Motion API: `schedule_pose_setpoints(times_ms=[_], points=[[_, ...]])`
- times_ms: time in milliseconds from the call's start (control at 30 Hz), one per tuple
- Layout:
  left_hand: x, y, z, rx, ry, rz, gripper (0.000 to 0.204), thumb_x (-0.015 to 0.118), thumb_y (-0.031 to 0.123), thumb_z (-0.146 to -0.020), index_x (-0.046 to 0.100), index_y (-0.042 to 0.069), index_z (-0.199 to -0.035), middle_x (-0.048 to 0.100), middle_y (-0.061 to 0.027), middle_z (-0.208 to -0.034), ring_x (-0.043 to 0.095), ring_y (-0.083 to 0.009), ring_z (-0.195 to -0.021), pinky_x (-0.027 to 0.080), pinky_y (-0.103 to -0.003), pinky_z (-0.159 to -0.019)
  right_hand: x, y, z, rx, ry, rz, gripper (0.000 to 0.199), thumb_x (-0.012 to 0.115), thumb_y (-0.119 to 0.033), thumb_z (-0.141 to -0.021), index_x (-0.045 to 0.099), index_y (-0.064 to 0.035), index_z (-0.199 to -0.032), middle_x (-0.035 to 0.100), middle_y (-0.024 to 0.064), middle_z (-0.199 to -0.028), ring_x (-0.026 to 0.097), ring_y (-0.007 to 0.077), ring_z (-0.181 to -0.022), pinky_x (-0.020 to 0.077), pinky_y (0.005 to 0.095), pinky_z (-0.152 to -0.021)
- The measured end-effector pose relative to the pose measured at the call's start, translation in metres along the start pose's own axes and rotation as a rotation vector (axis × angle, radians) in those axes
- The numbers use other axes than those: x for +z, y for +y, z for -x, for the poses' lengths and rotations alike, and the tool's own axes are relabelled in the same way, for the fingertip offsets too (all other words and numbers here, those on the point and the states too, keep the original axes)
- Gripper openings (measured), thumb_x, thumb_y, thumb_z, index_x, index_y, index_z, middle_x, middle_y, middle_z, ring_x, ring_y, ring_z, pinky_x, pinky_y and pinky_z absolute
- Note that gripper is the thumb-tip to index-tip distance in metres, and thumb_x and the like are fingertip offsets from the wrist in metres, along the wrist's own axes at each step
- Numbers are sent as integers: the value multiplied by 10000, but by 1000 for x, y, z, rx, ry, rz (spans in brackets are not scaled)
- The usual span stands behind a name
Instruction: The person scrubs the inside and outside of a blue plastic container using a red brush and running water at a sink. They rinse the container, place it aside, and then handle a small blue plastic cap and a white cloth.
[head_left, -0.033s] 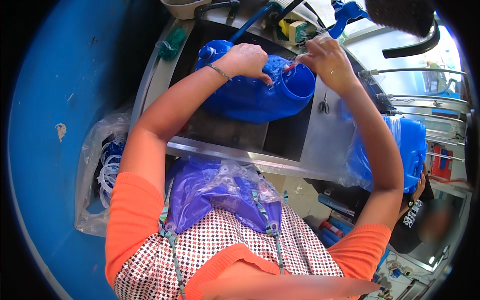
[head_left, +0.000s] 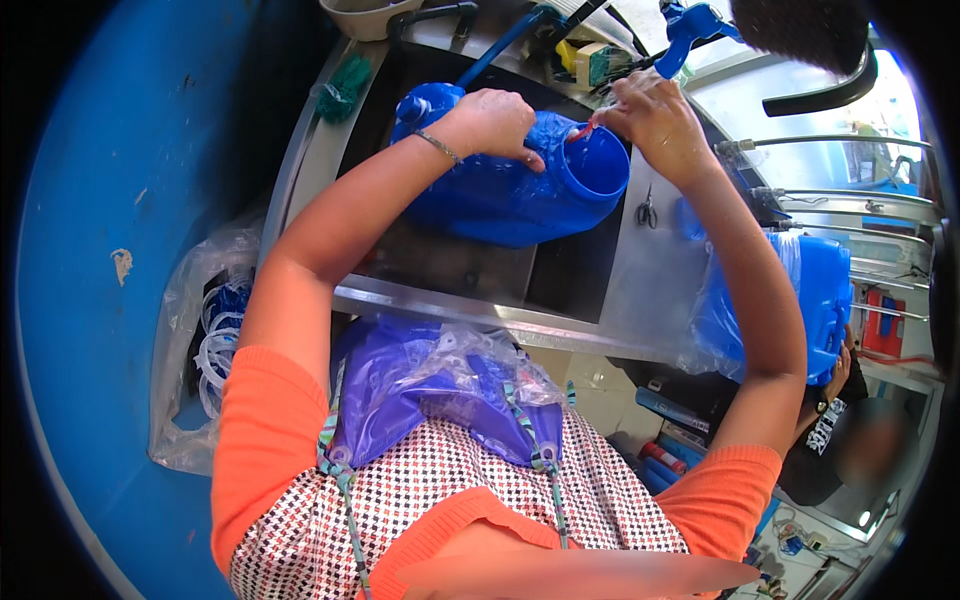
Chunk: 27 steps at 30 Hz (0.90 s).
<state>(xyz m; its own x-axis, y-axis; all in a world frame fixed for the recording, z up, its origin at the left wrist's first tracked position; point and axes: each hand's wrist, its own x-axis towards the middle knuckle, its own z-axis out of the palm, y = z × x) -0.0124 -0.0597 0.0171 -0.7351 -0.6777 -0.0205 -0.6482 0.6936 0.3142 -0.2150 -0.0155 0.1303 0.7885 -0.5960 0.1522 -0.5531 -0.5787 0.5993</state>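
Note:
A large blue plastic jug (head_left: 480,205) lies on its side over the dark sink basin, its wide round mouth turned right. My left hand (head_left: 490,125) is closed over the jug's upper side, with the thumb on its near wall. A smaller spout (head_left: 412,108) shows left of that hand. At the mouth's upper rim, my right hand (head_left: 655,118) pinches a small red-and-white thing (head_left: 583,131) whose kind I cannot make out. Part of it lies against the rim, and the fingers hide the rest.
Small scissors (head_left: 647,210) lie on the steel counter (head_left: 665,280). A green scrubber (head_left: 345,85) and a sponge (head_left: 598,62) sit at the sink's edge. A plastic-wrapped blue container (head_left: 815,305) stands right, where another person's hand (head_left: 843,368) touches it. Left is a clear bag (head_left: 185,400).
My right fingers have shifted slightly at the rim, and more of the red-and-white thing shows. The clear shine above that hand has lessened. My left hand and the jug stay put.

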Motion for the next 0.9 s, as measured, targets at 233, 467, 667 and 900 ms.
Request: schedule_pose_setpoints(times_ms=[233,467,667,900], points=[[1,-2,2,-17,8,14,670,672,673,-729,712,16,-853,698,-187,-863,677,-349,-913,551,-435,-807,11,13,5,17,-116,7,131,626,-144,-832,739,-201,-867,662,50,-1042,603,199,-1097,344,357,-1064],[12,16,13,-289,141,136,632,619,607,-829,685,-9,-950,698,-198,-959,681,-336,-938,550,-430,-821,-12,15,1,477,-883,-151,199,569,-29,-899,745,-92,-969,705,179,-935,695,284,-901,550,391,-790],[18,20,5,-325,204,141,614,620,560,-853,657,-34,-1003,688,-216,-989,681,-348,-930,554,-430,-806,-9,10,6,659,-476,-633,237,585,-84,-905,743,-179,-1054,713,129,-958,698,284,-866,559,385,-740],[21,7,17,-359,279,162,514,666,446,-857,636,-47,-1000,687,-231,-921,683,-380,-874,555,-436,-780,46,-105,61,684,-198,-436,347,626,-147,-891,645,-257,-1220,636,104,-779,650,318,-646,521,426,-568]])
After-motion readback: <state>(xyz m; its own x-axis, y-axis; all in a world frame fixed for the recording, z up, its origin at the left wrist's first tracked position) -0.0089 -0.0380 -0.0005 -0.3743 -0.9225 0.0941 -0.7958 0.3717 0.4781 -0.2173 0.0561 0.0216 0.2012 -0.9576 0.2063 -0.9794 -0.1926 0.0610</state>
